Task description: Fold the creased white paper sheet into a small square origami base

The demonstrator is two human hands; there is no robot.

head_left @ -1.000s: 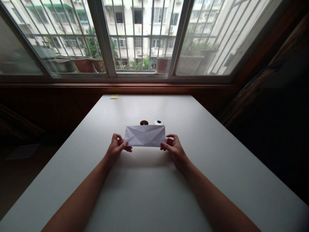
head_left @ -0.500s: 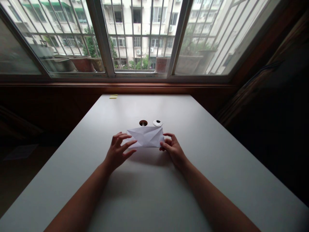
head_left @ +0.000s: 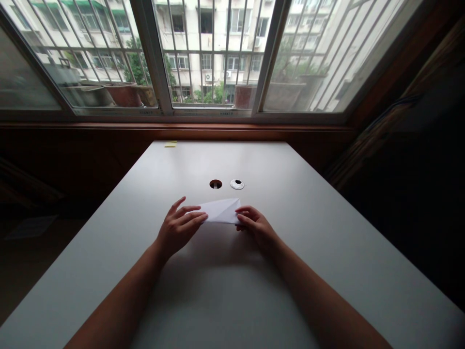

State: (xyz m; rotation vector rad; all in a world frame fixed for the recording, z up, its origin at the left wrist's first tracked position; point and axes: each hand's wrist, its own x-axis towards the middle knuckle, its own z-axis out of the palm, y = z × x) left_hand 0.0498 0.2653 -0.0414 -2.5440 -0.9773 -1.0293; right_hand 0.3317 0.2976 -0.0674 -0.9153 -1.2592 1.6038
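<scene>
A folded sheet of white paper [head_left: 220, 211] is held just above the table, its crease running up to a point at the upper right. My right hand [head_left: 252, 220] pinches the paper's right end between thumb and fingers. At the left end, my left hand [head_left: 181, 224] grips the edge; its forefinger lies against the paper while another finger is raised, and its thumb is hidden. A soft shadow falls on the tabletop below both hands.
The white table [head_left: 225, 310] reaches to the wooden sill. Beyond the paper are a round cable hole [head_left: 215, 184] and its white ring cover [head_left: 237, 184]. Yellow sticky notes [head_left: 170, 144] lie at the far left corner. A barred window [head_left: 210, 53] stands behind.
The paper has come lower and nearer and looks narrower, tilted differently. My left hand, spread beside it before, has closed on its left end. My right hand has shifted slightly left.
</scene>
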